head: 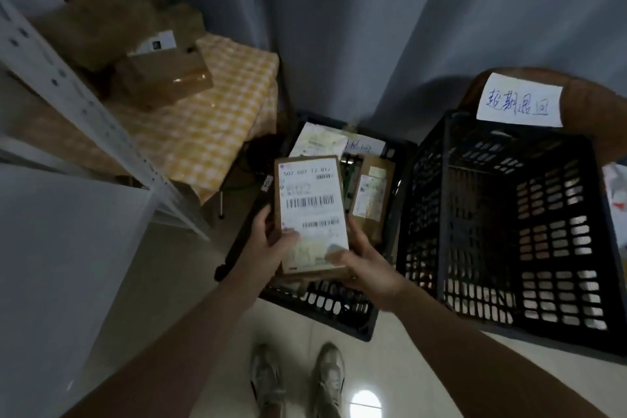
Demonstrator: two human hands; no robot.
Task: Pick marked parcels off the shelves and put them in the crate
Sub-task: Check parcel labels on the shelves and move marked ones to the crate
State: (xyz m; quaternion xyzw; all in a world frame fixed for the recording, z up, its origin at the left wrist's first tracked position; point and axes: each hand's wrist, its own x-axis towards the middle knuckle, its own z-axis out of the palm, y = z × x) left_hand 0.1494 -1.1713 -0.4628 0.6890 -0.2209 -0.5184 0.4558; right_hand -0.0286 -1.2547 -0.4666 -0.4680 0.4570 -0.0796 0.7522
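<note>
- Shoes point(298, 380) stand on pale floor just short of the low crate point(325, 305). Footing looks sound.
- I note the left hand point(271, 241) gripping the parcel point(312, 214) at its lower left edge, thumb laid on the white label point(310, 190). The right hand point(366, 265) clasps the lower right corner, thumb also on the label.
- Parcel is held flat, label up, above the low crate's near half and not yet released.
- Risk, as I judge it: both grips sit at the near end, so the far end is unsupported. Letting go unevenly could tip it onto the rim or out onto the floor.
- Risk: a black rod point(244, 224) leans just beside the crate's left wall, near the left forearm. A careless lowering could knock it over.
- Risk: two crates stand side by side. The tall crate point(425, 214) on the right carries a handwritten paper sign point(519, 105); I cannot tell which crate the marking calls for, so a wrong drop is possible.
- Inside the low crate, a brown parcel point(371, 193) and a white mailer point(319, 141) already lie. A new parcel may land tilted on them.
- Further left, a yellow checked cloth point(220, 119) bears cardboard boxes point(166, 75), beside a white shelf upright point(68, 92).
- Grey curtain point(373, 10) closes the background.
</note>
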